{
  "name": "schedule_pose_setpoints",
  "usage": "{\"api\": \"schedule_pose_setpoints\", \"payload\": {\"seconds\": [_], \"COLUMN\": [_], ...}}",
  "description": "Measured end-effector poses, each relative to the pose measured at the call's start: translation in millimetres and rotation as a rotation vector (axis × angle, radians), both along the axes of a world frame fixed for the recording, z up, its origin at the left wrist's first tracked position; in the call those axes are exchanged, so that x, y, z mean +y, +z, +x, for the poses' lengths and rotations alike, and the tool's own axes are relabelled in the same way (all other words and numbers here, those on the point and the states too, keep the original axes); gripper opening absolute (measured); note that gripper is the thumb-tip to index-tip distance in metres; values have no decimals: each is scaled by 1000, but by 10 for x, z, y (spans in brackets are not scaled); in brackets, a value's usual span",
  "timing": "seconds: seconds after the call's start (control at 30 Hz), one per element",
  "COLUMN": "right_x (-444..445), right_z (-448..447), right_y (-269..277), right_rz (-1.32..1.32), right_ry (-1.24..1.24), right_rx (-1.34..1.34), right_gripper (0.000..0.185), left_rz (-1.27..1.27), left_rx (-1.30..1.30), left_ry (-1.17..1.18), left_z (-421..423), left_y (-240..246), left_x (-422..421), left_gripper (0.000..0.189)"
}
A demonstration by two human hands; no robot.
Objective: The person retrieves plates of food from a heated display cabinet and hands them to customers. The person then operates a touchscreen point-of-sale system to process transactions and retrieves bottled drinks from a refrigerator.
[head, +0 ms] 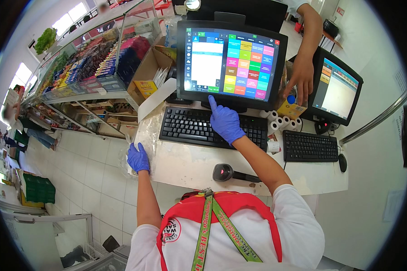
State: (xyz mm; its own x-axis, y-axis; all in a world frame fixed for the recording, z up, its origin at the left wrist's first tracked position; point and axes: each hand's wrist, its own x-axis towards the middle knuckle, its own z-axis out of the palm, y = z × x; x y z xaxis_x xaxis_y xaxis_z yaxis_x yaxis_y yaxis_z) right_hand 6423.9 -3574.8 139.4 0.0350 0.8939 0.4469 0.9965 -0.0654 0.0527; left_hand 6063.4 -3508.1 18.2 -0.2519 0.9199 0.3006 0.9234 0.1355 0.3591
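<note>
My right hand (226, 122), in a blue glove, reaches over the black keyboard (190, 126) with its index finger extended. The fingertip is at the lower bezel of the point-of-sale touchscreen (207, 61), just under the screen's bottom row of buttons; whether it touches cannot be told. Coloured tiles fill the right part of that screen, and a white list panel the left. My left hand (138, 158), gloved alike, rests at the left edge of the white counter (183, 162), beside clear plastic covering. Nothing shows in either hand. A handheld barcode scanner (224, 172) lies near the counter's front edge.
Another person's hand (300, 79) reaches down from behind onto a yellow box (291, 107) with a blue cap on it. Paper rolls (281, 122), a second monitor (339, 86), keyboard (310, 146) and mouse (342, 163) stand right. A glass display case (88, 69) stands left.
</note>
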Motion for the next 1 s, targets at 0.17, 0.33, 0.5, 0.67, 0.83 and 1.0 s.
{"api": "schedule_pose_setpoints", "payload": {"seconds": [0.17, 0.33, 0.5, 0.67, 0.83, 1.0], "right_x": [90, 500, 906, 1060, 645, 33], "right_z": [43, 75, -35, 86, 595, 1295], "right_y": [211, 747, 1144, 1179, 964, 984], "right_rz": [-1, 73, 120, 116, 363, 402], "right_ry": [34, -47, -3, 25, -110, -473], "right_rx": [94, 164, 215, 227, 381, 464], "right_gripper": [53, 51, 51, 52, 51, 51], "left_rz": [-44, -33, -23, -2, -6, -30], "left_rx": [2, 3, 9, -12, -16, 17], "left_ry": [8, 21, 19, 10, 21, 11], "left_z": [12, 20, 6, -2, 10, 11], "left_y": [32, 33, 4, -7, -9, 0], "left_x": [0, -4, 8, -6, 6, 9], "left_gripper": [52, 48, 48, 49, 51, 53]}}
